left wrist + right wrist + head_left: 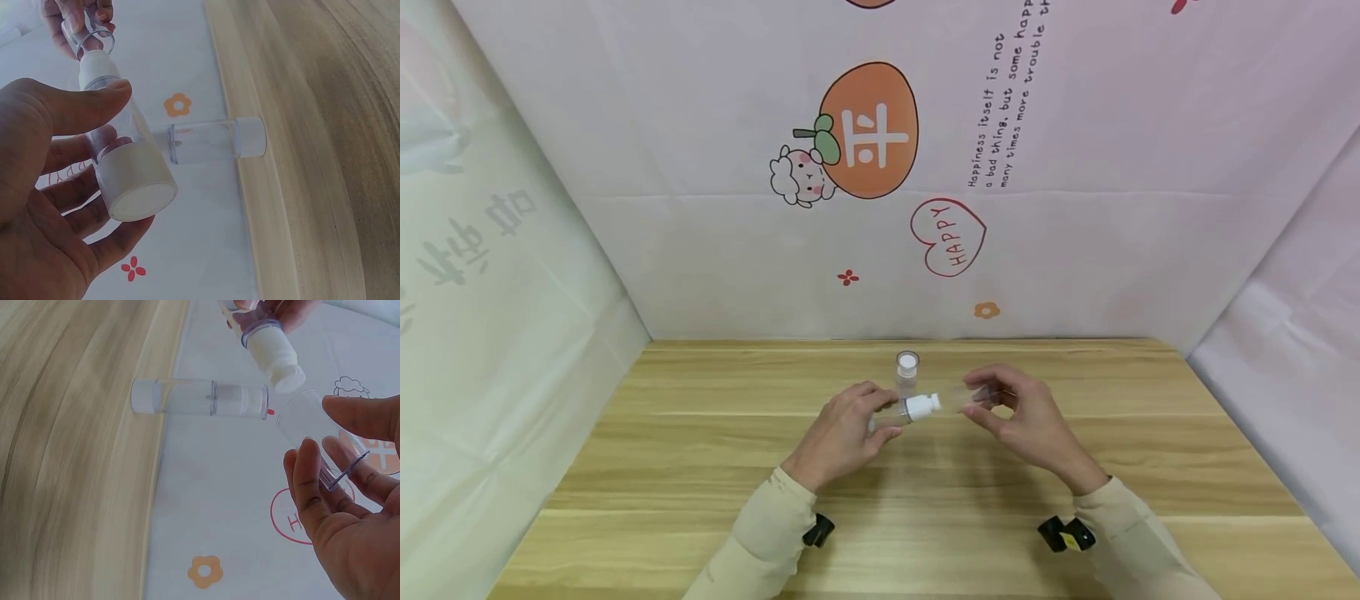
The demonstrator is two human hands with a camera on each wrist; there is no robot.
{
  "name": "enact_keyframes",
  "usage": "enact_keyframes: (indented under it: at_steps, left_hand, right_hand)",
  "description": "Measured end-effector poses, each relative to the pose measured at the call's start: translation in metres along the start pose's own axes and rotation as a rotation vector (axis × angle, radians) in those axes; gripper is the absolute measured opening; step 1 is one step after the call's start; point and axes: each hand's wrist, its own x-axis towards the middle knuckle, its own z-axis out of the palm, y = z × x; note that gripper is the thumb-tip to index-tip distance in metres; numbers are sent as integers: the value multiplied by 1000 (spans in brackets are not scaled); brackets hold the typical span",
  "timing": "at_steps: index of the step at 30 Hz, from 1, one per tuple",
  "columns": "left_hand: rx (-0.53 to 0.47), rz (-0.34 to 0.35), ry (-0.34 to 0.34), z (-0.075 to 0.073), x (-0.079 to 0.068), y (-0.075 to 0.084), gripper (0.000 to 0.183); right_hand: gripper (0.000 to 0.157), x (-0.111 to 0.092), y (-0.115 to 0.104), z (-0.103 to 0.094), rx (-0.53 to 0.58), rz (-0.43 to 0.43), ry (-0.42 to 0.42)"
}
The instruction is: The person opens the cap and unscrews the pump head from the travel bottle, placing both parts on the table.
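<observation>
My left hand [847,429] grips a clear pump bottle [136,181] around its body, thumb on one side and fingers on the other. The bottle has a white base and a white pump head [922,406] that is uncovered and points right. Across from it, my right hand [1033,421] holds a clear cap [315,428] between thumb and fingers. A small gap separates the cap from the pump head in the head view. Behind the held bottle, a second clear bottle [907,367] stands upright on the table with a clear cap over its white pump.
The wooden table [715,467] ends at the back against a white printed cloth [722,208]. More cloth hangs along the left [490,333] and right [1285,333] sides. Black straps with small devices are at both wrists.
</observation>
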Motion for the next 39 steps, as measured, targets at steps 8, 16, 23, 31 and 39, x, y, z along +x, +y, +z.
enact_keyframes:
  at_steps: [8,16,23,31,39]
  left_hand:
    - [-4,-3,-12,2,-1,-1,34]
    - [-17,-11,-37,4,-2,2,34]
    - [-11,13,-41,7,-1,3,35]
    - [7,21,-54,9,-1,4,35]
    - [14,31,-53,10,-2,4,35]
  right_hand:
    - [34,-1,8,-8,-52,24,6]
    - [33,-1,22,-15,-94,54,8]
    - [31,0,38,-24,-187,72,3]
    - [30,2,60,-36,-298,115,-27]
    - [29,-1,78,-53,-373,141,-38]
